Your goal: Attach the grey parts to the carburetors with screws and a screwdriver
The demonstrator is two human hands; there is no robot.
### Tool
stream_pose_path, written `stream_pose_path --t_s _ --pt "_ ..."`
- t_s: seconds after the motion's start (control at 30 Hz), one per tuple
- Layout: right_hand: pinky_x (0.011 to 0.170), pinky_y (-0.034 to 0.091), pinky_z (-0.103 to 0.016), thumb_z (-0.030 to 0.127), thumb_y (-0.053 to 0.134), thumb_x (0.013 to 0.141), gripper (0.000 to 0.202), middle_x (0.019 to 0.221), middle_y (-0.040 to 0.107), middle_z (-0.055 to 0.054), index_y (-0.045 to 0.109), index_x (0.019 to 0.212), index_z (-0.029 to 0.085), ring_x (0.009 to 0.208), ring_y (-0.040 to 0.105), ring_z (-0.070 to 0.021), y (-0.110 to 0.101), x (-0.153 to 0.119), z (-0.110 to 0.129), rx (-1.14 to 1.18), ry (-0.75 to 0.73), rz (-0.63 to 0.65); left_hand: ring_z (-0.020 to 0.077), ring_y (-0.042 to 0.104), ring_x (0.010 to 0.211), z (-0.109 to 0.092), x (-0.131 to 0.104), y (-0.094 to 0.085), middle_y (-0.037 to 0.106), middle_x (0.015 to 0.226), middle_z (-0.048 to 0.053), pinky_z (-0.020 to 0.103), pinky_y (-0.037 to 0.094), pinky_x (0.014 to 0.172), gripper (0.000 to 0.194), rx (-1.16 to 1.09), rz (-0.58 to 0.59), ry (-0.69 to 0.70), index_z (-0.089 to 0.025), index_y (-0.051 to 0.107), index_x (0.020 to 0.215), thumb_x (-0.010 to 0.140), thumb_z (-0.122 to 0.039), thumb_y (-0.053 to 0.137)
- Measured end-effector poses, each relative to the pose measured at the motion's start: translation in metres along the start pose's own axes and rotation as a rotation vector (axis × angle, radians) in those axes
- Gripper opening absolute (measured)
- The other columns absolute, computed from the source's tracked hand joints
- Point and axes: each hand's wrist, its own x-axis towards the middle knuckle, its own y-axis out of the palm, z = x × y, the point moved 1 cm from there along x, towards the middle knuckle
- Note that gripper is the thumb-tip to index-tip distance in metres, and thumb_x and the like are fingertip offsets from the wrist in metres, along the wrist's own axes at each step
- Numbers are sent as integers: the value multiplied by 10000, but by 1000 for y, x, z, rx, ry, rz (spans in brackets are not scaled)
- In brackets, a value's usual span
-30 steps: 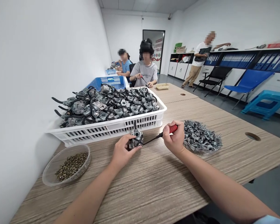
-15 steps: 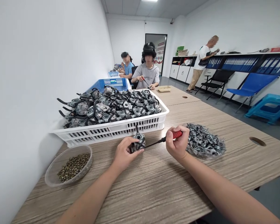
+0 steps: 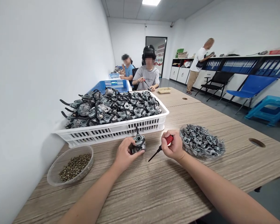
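Screwdriver (image 3: 159, 149) slants downward in right grip (image 3: 174, 145), near carburetor (image 3: 139, 143).

The one view looks out from head height above the near side of the surface (image 3: 140, 193), facing forward and tilted down; the left hand (image 3: 125, 152) and right hand (image 3: 175, 145) sit close below its centre, while its wide sweep takes in the pale wall (image 3: 37, 62) near on the left, the distant doorway (image 3: 162, 67) and some ceiling (image 3: 127, 9)
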Motion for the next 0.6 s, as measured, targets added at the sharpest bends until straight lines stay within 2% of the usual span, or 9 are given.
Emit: stream_pose_path --t_s 0.17,0.33,0.47,0.6 --pt "653 511 -313 221 671 940 227 801 629 29 529 1105 281 636 618 -167 0 4 2 -6 -7 78 258 678 1020 -4 1 -2 730 1165 67 309 528 739 408 35 14 1 -247 562 895 829 -370 945" --pt "622 478 -297 263 640 966 177 754 614 50 501 1074 285 592 592 -158 1 5 1 13 64 170 294 690 1076 -8 3 -5 734 1183 89 339 553 769 436 64 14 33 -241 551 819 820 -398 957" --pt "625 455 -294 296 623 984 153 735 586 62 499 1072 282 583 557 -156 4 4 -3 -4 167 222 260 695 967 -7 2 -4 752 1125 74 318 542 701 458 49 1 11 -243 541 820 799 -411 967" --pt "647 452 -296 338 598 1013 155 750 605 60 500 1113 273 607 577 -166 8 3 -9 -44 301 272 169 664 764 -4 -2 -2 759 1161 37 289 539 651 503 17 11 -94 -257 539 985 784 -426 968"
